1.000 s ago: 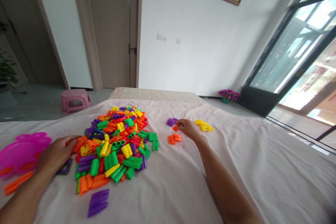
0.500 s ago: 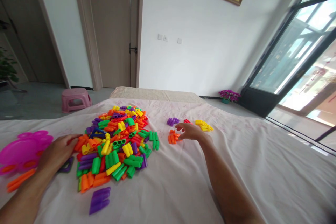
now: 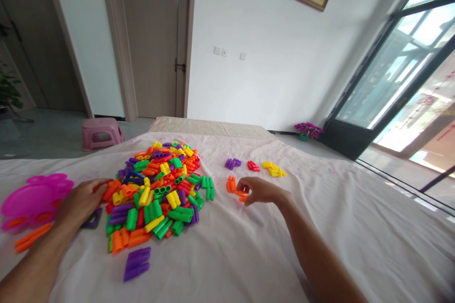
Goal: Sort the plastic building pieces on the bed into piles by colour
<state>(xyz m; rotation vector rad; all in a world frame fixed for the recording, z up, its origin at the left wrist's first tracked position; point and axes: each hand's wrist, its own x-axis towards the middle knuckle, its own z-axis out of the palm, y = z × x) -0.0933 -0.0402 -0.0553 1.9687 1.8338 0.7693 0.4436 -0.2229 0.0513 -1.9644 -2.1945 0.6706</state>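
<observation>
A large heap of plastic tube-shaped toy blocks (image 3: 152,208) in orange, green, yellow, purple and red lies on the cloth. At the heap's left edge, my left hand (image 3: 80,201) has its fingers closed around an orange block (image 3: 112,189). My right hand (image 3: 265,190) pinches another orange block (image 3: 243,197) low over the cloth, beside a small orange group (image 3: 231,184). Behind that hand lie purple blocks (image 3: 232,164), red blocks (image 3: 253,166) and yellow blocks (image 3: 274,169) in separate groups. Part of the held blocks is hidden by my fingers.
A pink plastic tray (image 3: 35,199) with orange pieces is at the left, near loose orange blocks (image 3: 32,237) and a dark flat object (image 3: 93,218). Purple blocks (image 3: 137,263) lie in front of the heap. A pink stool (image 3: 102,133) stands beyond the cloth-covered surface (image 3: 227,255).
My right hand has drawn slightly nearer and its fingers have closed on an orange block, pulling it apart from the group. The red blocks are now uncovered. My left hand stays at the heap.
</observation>
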